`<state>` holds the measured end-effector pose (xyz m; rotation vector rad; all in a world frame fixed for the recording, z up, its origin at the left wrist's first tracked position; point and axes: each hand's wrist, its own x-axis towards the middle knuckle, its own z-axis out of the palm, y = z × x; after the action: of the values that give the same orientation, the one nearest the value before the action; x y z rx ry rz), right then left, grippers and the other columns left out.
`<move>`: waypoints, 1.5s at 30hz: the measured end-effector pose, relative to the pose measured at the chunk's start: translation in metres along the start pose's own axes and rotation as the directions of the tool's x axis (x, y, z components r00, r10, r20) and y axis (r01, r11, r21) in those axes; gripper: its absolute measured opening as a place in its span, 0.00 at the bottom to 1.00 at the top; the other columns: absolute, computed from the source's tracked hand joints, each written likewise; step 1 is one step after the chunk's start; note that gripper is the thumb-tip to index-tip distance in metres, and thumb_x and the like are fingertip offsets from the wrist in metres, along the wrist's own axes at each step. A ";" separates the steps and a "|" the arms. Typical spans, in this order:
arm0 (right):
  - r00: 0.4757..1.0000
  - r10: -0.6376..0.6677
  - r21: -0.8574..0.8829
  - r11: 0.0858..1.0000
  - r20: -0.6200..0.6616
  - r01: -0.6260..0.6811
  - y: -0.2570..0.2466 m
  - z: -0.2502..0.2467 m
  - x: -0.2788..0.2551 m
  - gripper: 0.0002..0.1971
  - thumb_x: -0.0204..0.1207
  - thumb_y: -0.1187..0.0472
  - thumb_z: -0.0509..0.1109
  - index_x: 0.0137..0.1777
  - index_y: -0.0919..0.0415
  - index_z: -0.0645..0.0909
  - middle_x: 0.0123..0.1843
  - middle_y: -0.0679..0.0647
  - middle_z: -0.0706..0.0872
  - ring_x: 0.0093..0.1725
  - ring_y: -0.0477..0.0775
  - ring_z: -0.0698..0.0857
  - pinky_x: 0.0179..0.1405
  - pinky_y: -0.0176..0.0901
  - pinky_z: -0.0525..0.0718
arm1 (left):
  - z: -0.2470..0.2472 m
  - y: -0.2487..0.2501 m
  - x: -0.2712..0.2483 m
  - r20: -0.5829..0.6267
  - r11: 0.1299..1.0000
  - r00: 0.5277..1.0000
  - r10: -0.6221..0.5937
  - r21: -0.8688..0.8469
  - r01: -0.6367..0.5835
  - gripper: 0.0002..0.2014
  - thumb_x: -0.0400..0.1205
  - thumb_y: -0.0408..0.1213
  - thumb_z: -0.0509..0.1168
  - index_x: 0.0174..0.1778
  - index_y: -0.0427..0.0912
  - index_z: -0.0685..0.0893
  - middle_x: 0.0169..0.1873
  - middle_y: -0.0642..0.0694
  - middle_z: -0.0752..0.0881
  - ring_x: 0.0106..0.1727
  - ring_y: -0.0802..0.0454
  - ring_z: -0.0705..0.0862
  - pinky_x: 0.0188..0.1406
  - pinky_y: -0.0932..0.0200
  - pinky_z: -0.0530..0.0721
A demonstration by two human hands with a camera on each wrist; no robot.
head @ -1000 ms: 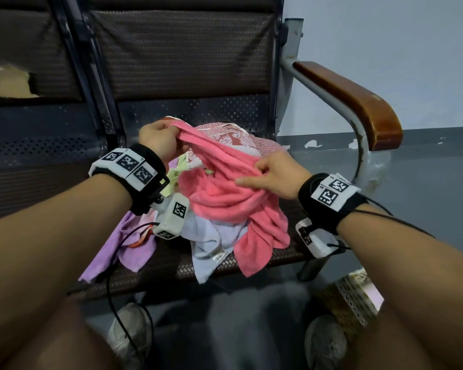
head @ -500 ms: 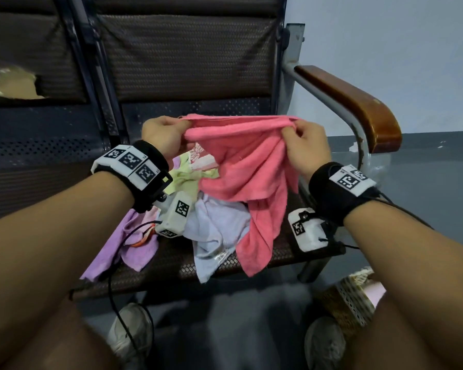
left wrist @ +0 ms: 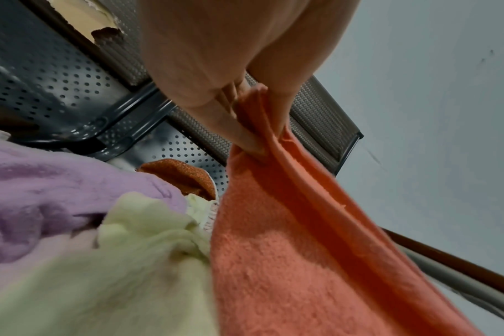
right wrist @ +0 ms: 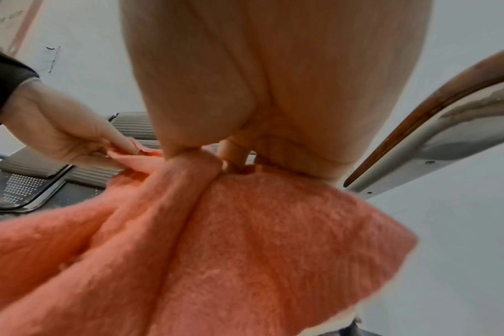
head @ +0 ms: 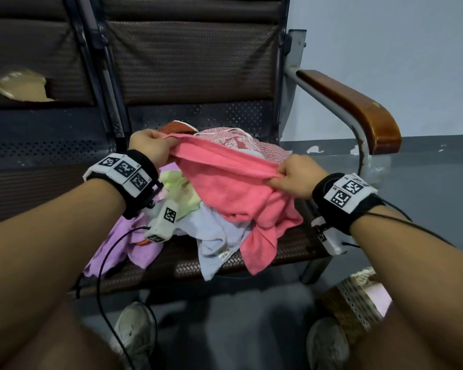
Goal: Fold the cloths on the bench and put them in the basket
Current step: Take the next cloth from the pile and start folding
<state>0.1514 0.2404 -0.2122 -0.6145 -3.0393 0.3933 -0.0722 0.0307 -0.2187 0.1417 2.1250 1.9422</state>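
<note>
Pale wall behind, dark mesh bench (head: 251,257) with a wooden armrest, its seat heaped with cloths, and the basket (head: 358,297) on the floor at lower right, half cut off by the right arm. Pink towel (head: 233,193) is stretched over the heap, top edge running from far-left down to near-right, the rest sagging onto the pile. Left hand (head: 153,148) pinches the far corner, right hand (head: 297,180) clutches the near one and is closer to the basket; the lower corners are lost in folds.

Both forearms outstretched, left hand (head: 151,148) and right hand (head: 300,178) in pinching grip.
</note>
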 end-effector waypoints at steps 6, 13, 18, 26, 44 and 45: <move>0.979 0.031 -0.132 0.991 0.202 -0.004 0.001 0.011 -0.005 0.17 0.78 0.49 0.72 0.34 0.61 0.84 0.29 0.55 0.82 0.29 0.52 0.80 0.25 0.39 0.68 | -0.010 0.000 0.006 -0.016 0.996 0.999 -0.051 -0.072 0.050 0.16 0.84 0.26 0.59 0.31 0.39 0.83 0.26 0.41 0.85 0.22 0.48 0.87 0.19 0.57 0.85; 0.980 0.158 0.373 0.922 -0.124 -0.101 0.010 0.002 0.001 0.19 0.80 0.52 0.71 0.29 0.60 0.85 0.24 0.50 0.78 0.26 0.48 0.74 0.28 0.41 0.71 | -0.020 -0.001 0.006 0.052 0.996 0.995 -0.084 -0.017 0.085 0.20 0.81 0.23 0.52 0.38 0.40 0.89 0.25 0.42 0.88 0.21 0.52 0.87 0.21 0.64 0.84; 0.970 0.153 0.403 0.913 -0.192 -0.064 0.018 -0.003 -0.005 0.11 0.83 0.54 0.69 0.40 0.49 0.88 0.27 0.40 0.82 0.29 0.38 0.76 0.30 0.34 0.71 | -0.020 0.001 0.002 0.089 0.999 0.995 -0.044 -0.008 0.045 0.17 0.83 0.24 0.56 0.42 0.41 0.90 0.30 0.43 0.86 0.18 0.57 0.83 0.23 0.67 0.83; 0.925 0.307 0.551 0.823 -0.223 -0.141 0.022 -0.008 -0.006 0.28 0.84 0.43 0.65 0.23 0.54 0.68 0.17 0.49 0.72 0.18 0.51 0.75 0.19 0.39 0.71 | -0.019 0.001 -0.004 0.182 0.998 0.982 -0.055 -0.030 0.062 0.11 0.90 0.32 0.57 0.45 0.37 0.82 0.20 0.47 0.79 0.16 0.59 0.76 0.16 0.68 0.76; 0.992 0.115 0.156 0.982 -0.047 -0.106 0.046 -0.005 -0.024 0.21 0.84 0.50 0.68 0.28 0.56 0.79 0.26 0.51 0.80 0.28 0.50 0.78 0.29 0.43 0.72 | -0.021 0.011 -0.011 0.239 0.968 0.962 -0.130 -0.178 0.175 0.12 0.87 0.24 0.56 0.54 0.35 0.85 0.34 0.43 0.80 0.26 0.59 0.79 0.31 0.69 0.86; 0.988 0.136 0.163 0.979 -0.074 -0.122 0.046 -0.007 -0.023 0.24 0.86 0.49 0.66 0.26 0.57 0.77 0.24 0.52 0.78 0.27 0.51 0.76 0.29 0.44 0.71 | -0.022 0.010 -0.010 0.261 0.964 0.955 -0.143 -0.184 0.194 0.14 0.87 0.22 0.55 0.56 0.35 0.86 0.37 0.41 0.82 0.31 0.57 0.82 0.40 0.67 0.89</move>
<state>0.1907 0.2741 -0.2164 -0.7983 -2.8609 0.5890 -0.0695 0.0082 -0.2056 0.1459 1.7088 1.9199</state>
